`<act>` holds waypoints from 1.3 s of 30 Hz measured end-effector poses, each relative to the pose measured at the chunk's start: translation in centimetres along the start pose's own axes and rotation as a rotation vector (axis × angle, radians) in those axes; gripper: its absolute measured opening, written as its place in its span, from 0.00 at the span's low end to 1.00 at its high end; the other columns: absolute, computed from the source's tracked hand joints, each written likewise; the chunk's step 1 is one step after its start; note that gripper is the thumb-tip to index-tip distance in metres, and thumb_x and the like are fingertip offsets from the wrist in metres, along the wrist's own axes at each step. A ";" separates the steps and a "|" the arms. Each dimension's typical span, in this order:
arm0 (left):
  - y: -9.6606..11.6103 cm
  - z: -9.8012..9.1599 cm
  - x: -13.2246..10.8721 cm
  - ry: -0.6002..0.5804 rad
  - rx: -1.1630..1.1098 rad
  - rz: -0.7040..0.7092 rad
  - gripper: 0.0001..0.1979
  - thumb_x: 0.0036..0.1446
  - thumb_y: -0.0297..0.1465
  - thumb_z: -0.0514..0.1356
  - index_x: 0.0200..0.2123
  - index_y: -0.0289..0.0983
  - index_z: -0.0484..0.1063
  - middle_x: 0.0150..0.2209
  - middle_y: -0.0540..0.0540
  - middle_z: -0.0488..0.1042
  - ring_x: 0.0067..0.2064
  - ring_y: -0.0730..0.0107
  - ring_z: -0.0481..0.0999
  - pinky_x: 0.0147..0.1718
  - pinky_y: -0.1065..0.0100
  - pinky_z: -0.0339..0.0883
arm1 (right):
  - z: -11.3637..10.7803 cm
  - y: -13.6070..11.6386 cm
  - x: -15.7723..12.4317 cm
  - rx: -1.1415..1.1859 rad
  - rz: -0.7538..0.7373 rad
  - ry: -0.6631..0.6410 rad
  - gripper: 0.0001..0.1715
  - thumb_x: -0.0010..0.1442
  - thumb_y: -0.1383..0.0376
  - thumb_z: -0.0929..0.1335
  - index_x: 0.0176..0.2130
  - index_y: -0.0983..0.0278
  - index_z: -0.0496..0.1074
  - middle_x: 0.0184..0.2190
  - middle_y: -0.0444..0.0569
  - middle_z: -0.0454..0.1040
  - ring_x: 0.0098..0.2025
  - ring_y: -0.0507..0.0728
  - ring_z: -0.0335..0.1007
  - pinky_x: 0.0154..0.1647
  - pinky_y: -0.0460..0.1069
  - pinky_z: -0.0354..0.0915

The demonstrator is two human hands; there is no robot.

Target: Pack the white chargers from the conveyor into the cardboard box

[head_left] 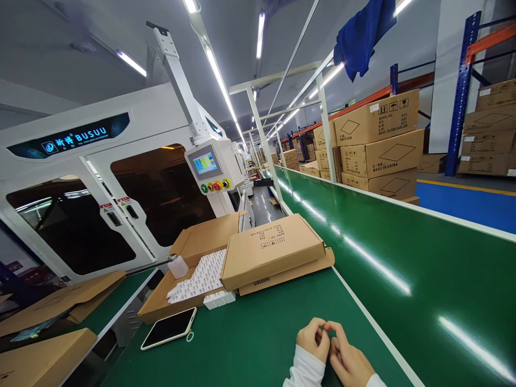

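Observation:
My left hand [313, 340] and my right hand [350, 359] rest close together above the green table, near its right edge. The fingers of both are curled inward, and the fingertips meet. No object shows between them. A closed flat carton [274, 250] lies farther up the table. Beside it stands an open cardboard box [155, 306] with rows of small white parts [203, 277] in it. A few white blocks [220, 299] sit against the box's front. To the left lies a phone [169, 328] with a dark screen and a pale case.
A long green conveyor belt [403, 258] runs along the right. Stacked cartons [379, 145] stand beyond it. On the left is a white machine [161, 123] with a control panel [207, 164]. More cardboard [44, 355] lies at the lower left. A blue cloth [363, 37] hangs overhead.

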State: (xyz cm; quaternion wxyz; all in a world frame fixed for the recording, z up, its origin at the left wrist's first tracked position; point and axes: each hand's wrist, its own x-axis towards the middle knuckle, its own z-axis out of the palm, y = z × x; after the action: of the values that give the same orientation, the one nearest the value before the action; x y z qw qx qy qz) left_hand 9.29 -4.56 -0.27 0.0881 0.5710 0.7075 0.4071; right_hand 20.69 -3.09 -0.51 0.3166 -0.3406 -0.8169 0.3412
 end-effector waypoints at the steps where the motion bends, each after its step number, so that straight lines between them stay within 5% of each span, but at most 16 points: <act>1: 0.0 0.0 0.0 -0.002 0.003 0.007 0.09 0.44 0.23 0.51 0.26 0.36 0.70 0.16 0.54 0.65 0.18 0.76 0.64 0.19 0.76 0.57 | 0.0 0.0 0.0 -0.002 -0.006 0.006 0.24 0.54 0.68 0.52 0.51 0.61 0.45 0.21 0.39 0.66 0.23 0.55 0.67 0.23 0.47 0.56; 39: 0.1 0.0 0.0 -0.002 -0.038 -0.003 0.08 0.44 0.24 0.51 0.25 0.37 0.70 0.15 0.54 0.63 0.18 0.75 0.64 0.19 0.74 0.58 | -0.2 -0.1 0.1 -0.010 0.003 -0.040 0.24 0.53 0.69 0.53 0.51 0.59 0.46 0.22 0.40 0.66 0.23 0.55 0.67 0.24 0.47 0.57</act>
State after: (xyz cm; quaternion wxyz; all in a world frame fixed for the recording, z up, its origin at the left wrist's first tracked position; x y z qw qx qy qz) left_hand 9.30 -4.56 -0.19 0.1005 0.5684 0.7004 0.4199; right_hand 20.77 -2.99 -0.32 0.2978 -0.3365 -0.8243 0.3444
